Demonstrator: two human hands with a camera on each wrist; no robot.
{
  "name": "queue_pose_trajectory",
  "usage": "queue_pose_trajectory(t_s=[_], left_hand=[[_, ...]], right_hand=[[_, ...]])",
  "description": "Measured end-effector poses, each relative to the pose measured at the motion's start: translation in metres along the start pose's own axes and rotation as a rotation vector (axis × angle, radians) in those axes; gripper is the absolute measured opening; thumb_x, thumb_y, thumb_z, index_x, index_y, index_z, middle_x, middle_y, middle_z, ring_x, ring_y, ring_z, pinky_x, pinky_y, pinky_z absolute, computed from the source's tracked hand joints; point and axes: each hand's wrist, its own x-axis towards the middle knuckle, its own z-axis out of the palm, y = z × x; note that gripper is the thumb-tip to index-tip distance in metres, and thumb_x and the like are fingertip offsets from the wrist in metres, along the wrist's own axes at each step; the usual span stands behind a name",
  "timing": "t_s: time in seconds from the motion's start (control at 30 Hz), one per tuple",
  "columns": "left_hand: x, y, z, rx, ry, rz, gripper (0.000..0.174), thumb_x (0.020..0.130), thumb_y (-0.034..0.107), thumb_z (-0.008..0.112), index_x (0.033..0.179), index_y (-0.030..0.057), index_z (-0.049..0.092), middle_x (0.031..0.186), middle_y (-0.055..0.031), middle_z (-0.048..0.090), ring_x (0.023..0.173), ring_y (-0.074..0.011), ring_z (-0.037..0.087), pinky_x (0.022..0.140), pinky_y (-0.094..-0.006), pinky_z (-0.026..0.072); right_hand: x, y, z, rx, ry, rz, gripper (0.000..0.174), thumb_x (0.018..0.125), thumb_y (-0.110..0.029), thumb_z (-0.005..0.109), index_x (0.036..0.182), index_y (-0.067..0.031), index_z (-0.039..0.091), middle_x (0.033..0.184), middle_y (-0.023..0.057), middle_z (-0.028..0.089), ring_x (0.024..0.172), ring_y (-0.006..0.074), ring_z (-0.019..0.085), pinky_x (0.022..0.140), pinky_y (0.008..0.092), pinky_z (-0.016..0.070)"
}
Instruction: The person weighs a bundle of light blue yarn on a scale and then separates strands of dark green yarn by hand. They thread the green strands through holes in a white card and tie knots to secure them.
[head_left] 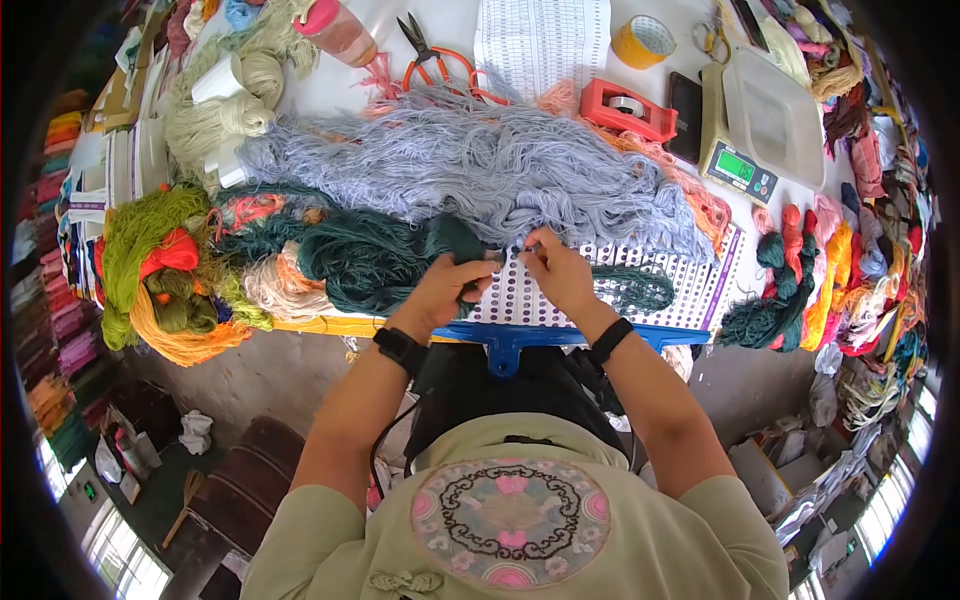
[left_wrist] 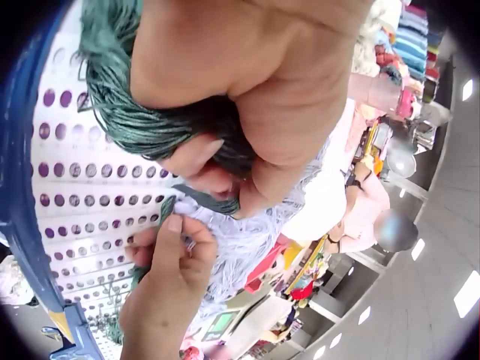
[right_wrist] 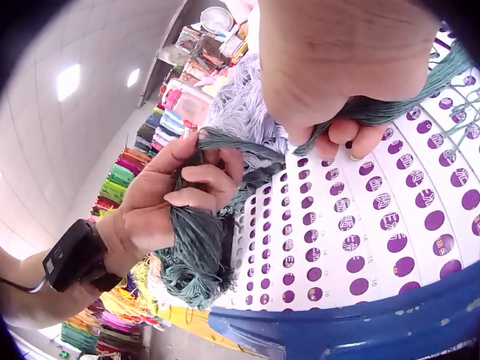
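Curled round a dark green thread skein (right_wrist: pixel 191 255), my left hand (head_left: pixel 452 285) also holds a strand (right_wrist: pixel 236 141) stretched between the hands. My right hand (head_left: pixel 560 275) pinches green thread at its fingertips, close to the left hand. More green thread (right_wrist: pixel 375 111) trails from under the right palm, and a green bundle (head_left: pixel 635 288) lies right of that hand. Both hands are over a white card (head_left: pixel 690 295) with rows of holes and purple dots. A heap of dark green yarn (head_left: pixel 365 255) lies left of the left hand.
Lavender yarn (head_left: pixel 470 155) spreads behind the hands. Further back are orange-handled cutters (head_left: pixel 430 65), a red tape dispenser (head_left: pixel 628 110), a tape roll (head_left: pixel 643 42) and a scale (head_left: pixel 738 165). A blue clamp-like bar (head_left: pixel 530 335) edges the table front. Coloured skeins (head_left: pixel 165 260) crowd the left.
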Motion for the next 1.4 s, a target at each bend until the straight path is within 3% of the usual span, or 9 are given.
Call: queue_pose_trajectory(t_s=[0.13,0.27,0.33,0.4,0.47,0.8,1.0,1.33,1.4], left_hand=[[0.003,-0.006,0.016,-0.052,-0.092,0.025,0.012,0.085,0.014,0.065,0.090,0.0029,0.064,0.068,0.0019,0.056,0.054,-0.0067,0.044,0.047,-0.0225,0.0294],[0.021,-0.017,0.003,1.276,0.386,0.327,0.058,0.081,0.045,0.063,0.054,-0.0061,0.057,0.044,-0.0206,0.046,0.039,-0.0210,0.046,0.044,-0.0422,0.0363],[0.016,-0.014,0.000,0.987,0.326,0.180,0.034,0.087,0.026,0.057,0.067,-0.0009,0.066,0.052,-0.0104,0.055,0.044,-0.0221,0.046,0.044,-0.0399,0.0348],[0.020,-0.038,-0.033,0.986,-0.094,0.795,0.029,0.079,0.003,0.059,0.107,0.0061,0.066,0.069,-0.0016,0.051,0.055,-0.0132,0.041,0.045,-0.0263,0.0290],[0.007,-0.013,0.002,-0.017,-0.107,0.014,0.013,0.084,0.011,0.058,0.091,0.0005,0.062,0.059,0.0003,0.045,0.048,-0.0081,0.039,0.042,-0.0216,0.0249],[0.033,-0.036,0.001,0.789,-0.121,0.294,0.021,0.082,0.015,0.060,0.091,-0.0033,0.062,0.072,-0.0094,0.066,0.047,-0.0119,0.054,0.039,-0.0251,0.0363],[-0.021,0.030,-0.069,0.017,0.173,-0.143,0.027,0.094,0.031,0.052,0.071,0.0162,0.048,0.053,0.0045,0.036,0.038,-0.0062,0.033,0.033,-0.0222,0.0243],[-0.174,0.187,-0.152,-0.224,-0.017,0.352,0.029,0.099,0.020,0.044,0.085,0.0015,0.062,0.074,-0.0024,0.057,0.052,-0.0095,0.043,0.047,-0.0247,0.0330],[-0.195,0.184,-0.076,0.450,1.052,0.440,0.032,0.099,0.028,0.047,0.096,0.0003,0.063,0.073,-0.0003,0.056,0.050,-0.0080,0.037,0.045,-0.0221,0.0278]], right_hand=[[0.003,0.002,-0.003,0.099,-0.061,0.064,0.029,0.083,-0.032,0.066,0.102,-0.0121,0.055,0.067,0.0072,0.063,0.065,0.0284,0.064,0.058,0.0392,0.0468],[0.008,0.037,0.025,0.076,0.024,-0.047,0.030,0.084,-0.034,0.063,0.108,-0.0174,0.056,0.086,0.0111,0.067,0.084,0.0311,0.066,0.069,0.0438,0.0496],[0.008,0.025,0.016,-0.013,-0.071,0.036,0.031,0.085,-0.033,0.060,0.112,-0.0199,0.054,0.093,0.0147,0.066,0.089,0.0362,0.064,0.078,0.0497,0.0474],[0.004,0.021,0.014,-0.076,-0.014,0.031,0.025,0.082,-0.029,0.063,0.103,-0.0193,0.054,0.082,0.0148,0.065,0.083,0.0380,0.064,0.071,0.0493,0.0488],[0.000,0.005,-0.001,0.005,-0.030,0.032,0.025,0.082,-0.029,0.065,0.101,-0.0194,0.053,0.082,0.0133,0.066,0.082,0.0369,0.064,0.070,0.0461,0.0491],[0.002,0.013,-0.013,0.320,-0.205,-0.128,0.044,0.073,-0.028,0.070,0.111,-0.0108,0.055,0.090,0.0132,0.065,0.083,0.0310,0.064,0.071,0.0391,0.0485],[-0.003,0.003,-0.007,-0.008,-0.138,-0.088,0.038,0.070,-0.024,0.074,0.100,-0.0098,0.056,0.090,0.0134,0.065,0.087,0.0339,0.063,0.072,0.0446,0.0479],[-0.006,-0.007,-0.009,-0.032,-0.145,0.009,0.023,0.076,-0.021,0.069,0.091,-0.0118,0.053,0.078,0.0098,0.064,0.079,0.0301,0.064,0.067,0.0428,0.0468],[-0.008,-0.009,-0.006,-0.059,-0.100,0.003,0.022,0.077,-0.020,0.068,0.091,-0.0115,0.053,0.077,0.0096,0.064,0.078,0.0302,0.064,0.067,0.0436,0.0467]])
